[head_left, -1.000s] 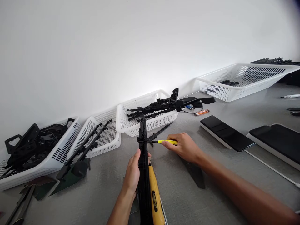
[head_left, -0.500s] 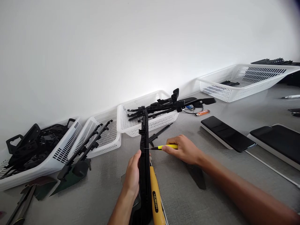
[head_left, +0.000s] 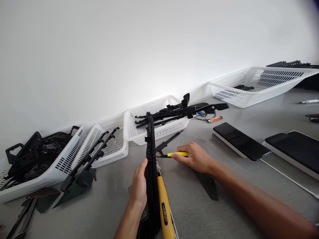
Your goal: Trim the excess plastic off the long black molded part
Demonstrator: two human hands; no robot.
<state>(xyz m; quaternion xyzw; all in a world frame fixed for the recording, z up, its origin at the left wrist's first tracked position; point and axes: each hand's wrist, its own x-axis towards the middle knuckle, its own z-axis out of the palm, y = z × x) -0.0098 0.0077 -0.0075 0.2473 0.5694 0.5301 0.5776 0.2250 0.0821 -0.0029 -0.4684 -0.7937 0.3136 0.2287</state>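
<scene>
A long black plastic trim strip [head_left: 150, 146] stands tilted in front of me, its lower end at the bottom of the view. My left hand [head_left: 139, 186] grips its left side, with the thumb up along the edge. In my right hand [head_left: 195, 156] is a slim yellow-handled craft knife [head_left: 178, 154], pinched and pointing left. Its thin tip meets or nearly meets the strip's right edge. Just right of the strip lies a yellow-handled tool [head_left: 164, 205] with a metal neck, looking like a soldering iron. Behind the knife, a thin black part [head_left: 169, 141] rests on the table.
White baskets [head_left: 139, 138] along the wall hold black plastic parts. Another white basket [head_left: 241, 99] stands back right. A phone [head_left: 241, 141] lies on a white block, beside a second dark-topped device [head_left: 294, 151]. An orange lighter [head_left: 214, 119] is behind. Sandpaper [head_left: 74, 196] lies left.
The strip's upper end has shifted slightly left in the view. The knife tip has moved to the strip's right edge, where before it lay across the face. Both hands keep their grip.
</scene>
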